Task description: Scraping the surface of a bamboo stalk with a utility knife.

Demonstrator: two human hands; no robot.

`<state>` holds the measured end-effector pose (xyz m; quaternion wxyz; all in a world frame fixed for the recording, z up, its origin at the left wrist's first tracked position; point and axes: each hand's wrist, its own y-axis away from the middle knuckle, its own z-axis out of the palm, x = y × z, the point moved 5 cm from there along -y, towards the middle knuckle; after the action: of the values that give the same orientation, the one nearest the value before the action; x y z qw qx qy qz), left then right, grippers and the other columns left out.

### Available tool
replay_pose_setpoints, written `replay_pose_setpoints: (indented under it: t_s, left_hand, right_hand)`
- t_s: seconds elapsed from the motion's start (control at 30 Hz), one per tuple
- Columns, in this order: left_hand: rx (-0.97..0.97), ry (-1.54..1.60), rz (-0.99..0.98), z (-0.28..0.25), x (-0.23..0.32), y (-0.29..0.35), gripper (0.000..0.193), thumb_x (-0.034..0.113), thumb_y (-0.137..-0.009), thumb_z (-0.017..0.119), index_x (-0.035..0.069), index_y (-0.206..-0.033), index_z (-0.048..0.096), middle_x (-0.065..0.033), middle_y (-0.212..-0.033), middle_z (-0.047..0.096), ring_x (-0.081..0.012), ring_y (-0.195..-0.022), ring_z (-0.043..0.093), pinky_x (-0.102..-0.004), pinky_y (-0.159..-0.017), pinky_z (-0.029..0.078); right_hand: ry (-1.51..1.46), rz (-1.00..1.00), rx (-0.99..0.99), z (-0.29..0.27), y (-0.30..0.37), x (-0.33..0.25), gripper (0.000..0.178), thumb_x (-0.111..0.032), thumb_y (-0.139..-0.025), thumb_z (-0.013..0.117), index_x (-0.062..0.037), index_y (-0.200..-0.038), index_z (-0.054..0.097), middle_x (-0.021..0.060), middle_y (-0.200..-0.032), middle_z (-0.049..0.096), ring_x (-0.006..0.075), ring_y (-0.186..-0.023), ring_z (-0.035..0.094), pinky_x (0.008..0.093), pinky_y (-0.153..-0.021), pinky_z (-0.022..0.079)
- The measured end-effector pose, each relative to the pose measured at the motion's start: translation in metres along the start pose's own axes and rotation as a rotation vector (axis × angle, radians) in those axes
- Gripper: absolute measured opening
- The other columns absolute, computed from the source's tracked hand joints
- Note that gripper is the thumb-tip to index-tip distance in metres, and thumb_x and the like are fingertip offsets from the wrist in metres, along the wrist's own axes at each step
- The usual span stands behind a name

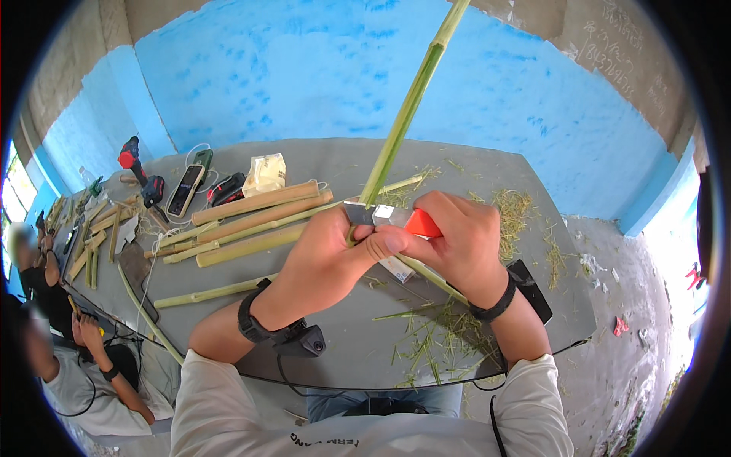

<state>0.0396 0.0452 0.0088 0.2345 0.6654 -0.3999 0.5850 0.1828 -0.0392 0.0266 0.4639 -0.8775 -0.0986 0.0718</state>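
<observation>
A long green bamboo stalk [407,107] slants up and away from my hands, and its lower part comes out below them toward the lower right. My left hand [324,247] is closed round the stalk, its thumb pushed toward the tool there. In my right hand [461,240] is an orange-handled knife [421,224]. The knife's flat grey metal blade lies across the stalk beside my left fingers. My hands hide the exact line where blade and bamboo meet. Thin green shavings [438,339] are scattered on the table under my right forearm.
Cut bamboo lengths [251,247] lie on the grey table [343,335] left of my hands, near a cleaver [137,270]. Behind are a phone [185,190], a cordless drill [141,171] and a paper packet [265,174]. A black phone [531,289] lies by my right wrist. Other people sit at left.
</observation>
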Motion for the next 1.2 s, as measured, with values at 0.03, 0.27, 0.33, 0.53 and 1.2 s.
replay_pose_setpoints:
  t_s: [0.03,0.27,0.33,0.53,1.2]
  left_hand:
    - [-0.001,-0.002,0.001,0.000,-0.002,0.000,0.038,0.037,-0.095,0.073,0.005,-0.081,0.058,0.0074,-0.068,0.042,-0.0039,-0.064,0.035,-0.0235,-0.054,0.031]
    - [0.096,-0.029,0.000,-0.004,-0.004,-0.002,0.052,0.038,-0.095,0.072,0.010,-0.069,0.038,0.0064,-0.063,0.038,-0.0050,-0.061,0.032,-0.0259,-0.051,0.029]
    - [0.093,-0.056,0.031,0.000,-0.002,-0.002,0.052,0.039,-0.095,0.072,0.010,-0.069,0.038,0.0058,-0.063,0.038,-0.0056,-0.061,0.032,-0.0265,-0.051,0.029]
    - [0.054,-0.172,0.133,0.012,0.001,0.009,0.052,0.037,-0.095,0.073,0.010,-0.068,0.037,0.0045,-0.061,0.038,-0.0073,-0.059,0.031,-0.0284,-0.050,0.028]
    - [-0.028,0.035,0.110,0.010,0.007,0.004,0.041,0.038,-0.099,0.066,0.001,-0.109,0.053,0.0040,-0.077,0.046,-0.0051,-0.068,0.040,-0.0232,-0.058,0.036]
  right_hand:
    - [-0.005,0.024,0.027,0.001,0.001,-0.002,0.048,-0.048,-0.075,0.085,-0.0073,-0.075,0.060,0.0060,-0.058,0.054,0.0240,-0.049,0.056,0.0327,-0.045,0.042]
    - [0.085,0.225,0.038,-0.004,-0.003,-0.001,0.042,-0.042,-0.080,0.084,-0.0066,-0.075,0.061,0.0077,-0.057,0.053,0.0245,-0.049,0.054,0.0322,-0.045,0.042]
    - [0.081,0.271,0.100,-0.016,-0.007,0.009,0.043,-0.043,-0.082,0.082,-0.0085,-0.073,0.058,0.0070,-0.056,0.052,0.0240,-0.047,0.053,0.0335,-0.044,0.040]
    - [0.218,0.593,0.427,-0.075,-0.006,0.083,0.049,-0.047,-0.090,0.074,-0.0045,-0.072,0.058,0.0050,-0.058,0.046,0.0174,-0.050,0.039,0.0324,-0.048,0.035]
    - [-0.046,0.117,-0.152,-0.019,-0.007,0.006,0.047,-0.048,-0.079,0.080,-0.0101,-0.064,0.056,0.0058,-0.052,0.054,0.0251,-0.044,0.055,0.0345,-0.042,0.040]
